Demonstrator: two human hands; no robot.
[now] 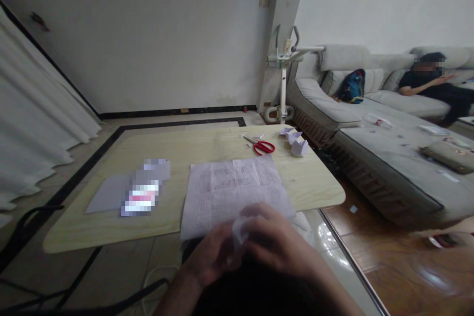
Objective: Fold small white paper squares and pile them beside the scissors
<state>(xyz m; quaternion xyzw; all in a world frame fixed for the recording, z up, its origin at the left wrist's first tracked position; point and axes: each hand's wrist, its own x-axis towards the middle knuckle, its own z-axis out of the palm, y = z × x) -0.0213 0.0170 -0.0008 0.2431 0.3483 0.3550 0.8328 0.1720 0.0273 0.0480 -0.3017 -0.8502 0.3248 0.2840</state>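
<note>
Between my two hands, near the table's front edge, is a small piece of white paper [240, 231]; its folds are blurred. My left hand [213, 252] grips it from the left, the fingertips partly hidden. From the right, the curled fingers of my right hand [272, 237] close on the same paper. Beneath and beyond them a large printed sheet [229, 187] lies flat, reaching over the front edge. Past this sheet rest scissors [263, 147] with red handles, blades pointing left. Several folded paper shapes [298, 147] stand to their right.
The pale wooden table [177, 145] has rounded corners. On its left lie white sheets [105, 193] beside a blurred-out bright object [140, 198]. A grey sofa [385, 158] stands to the right, with a seated person [425, 79] and a blue bag [352, 87]. Dark metal chair parts [33, 212] show at left.
</note>
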